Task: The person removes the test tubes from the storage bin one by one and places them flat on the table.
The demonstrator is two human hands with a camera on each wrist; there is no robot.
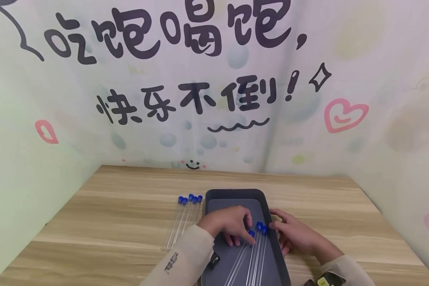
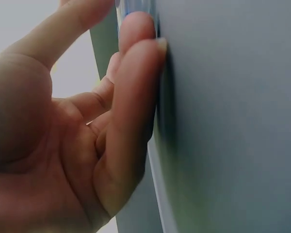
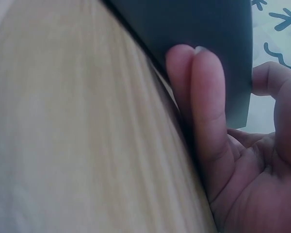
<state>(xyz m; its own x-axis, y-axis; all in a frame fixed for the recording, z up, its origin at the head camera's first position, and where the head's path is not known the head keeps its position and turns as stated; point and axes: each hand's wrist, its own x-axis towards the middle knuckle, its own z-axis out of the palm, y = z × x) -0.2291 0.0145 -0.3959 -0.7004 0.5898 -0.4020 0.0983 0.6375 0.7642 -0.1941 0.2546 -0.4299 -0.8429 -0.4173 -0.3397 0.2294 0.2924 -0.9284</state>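
Observation:
A dark grey tray (image 1: 279,260) stands on the table. Inside it lie blue-capped clear tubes; two (image 1: 256,254) lie close together at its right, and another tube (image 1: 238,260) slants to their left. My left hand (image 1: 232,222) is down in the tray, one digit overlapping the slanted tube just below its cap. In the left wrist view, the fingers (image 2: 131,102) reach along the tray floor, thumb spread away, with a tube (image 2: 136,7) at the fingertips. At the tray's right wall, my right hand (image 1: 294,234) holds the side, two fingers (image 3: 208,97) flat against its outer face.
Several more blue-capped tubes (image 1: 186,218) lie side by side on the wooden table (image 1: 111,226), left of the tray. A pale printed cloth wall (image 1: 164,151) rises behind the table and continues along both sides.

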